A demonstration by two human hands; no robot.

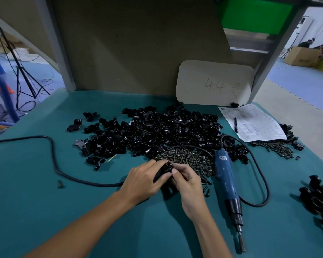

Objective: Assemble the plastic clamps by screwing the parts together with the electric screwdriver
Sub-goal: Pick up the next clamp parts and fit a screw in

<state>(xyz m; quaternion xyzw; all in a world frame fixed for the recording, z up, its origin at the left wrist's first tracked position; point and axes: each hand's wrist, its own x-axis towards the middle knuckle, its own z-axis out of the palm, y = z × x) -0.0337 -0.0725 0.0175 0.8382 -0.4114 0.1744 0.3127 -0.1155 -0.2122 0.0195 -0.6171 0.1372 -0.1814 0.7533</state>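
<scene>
1. The left hand and the right hand meet over the teal table and pinch one small black clamp between their fingertips.
2. Just beyond them lies a heap of screws, with a wide pile of black clamp parts behind it.
3. The blue electric screwdriver lies flat beside the right hand, its bit toward the near edge. Its black cable loops across the table.
4. Far right lies a printed sheet with a pen on it, just below a card marked "44".

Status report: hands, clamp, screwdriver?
Copy: left hand and right hand grip one clamp part beside screw pile. Idle electric screwdriver lies right of them. Nothing blocking.
</scene>
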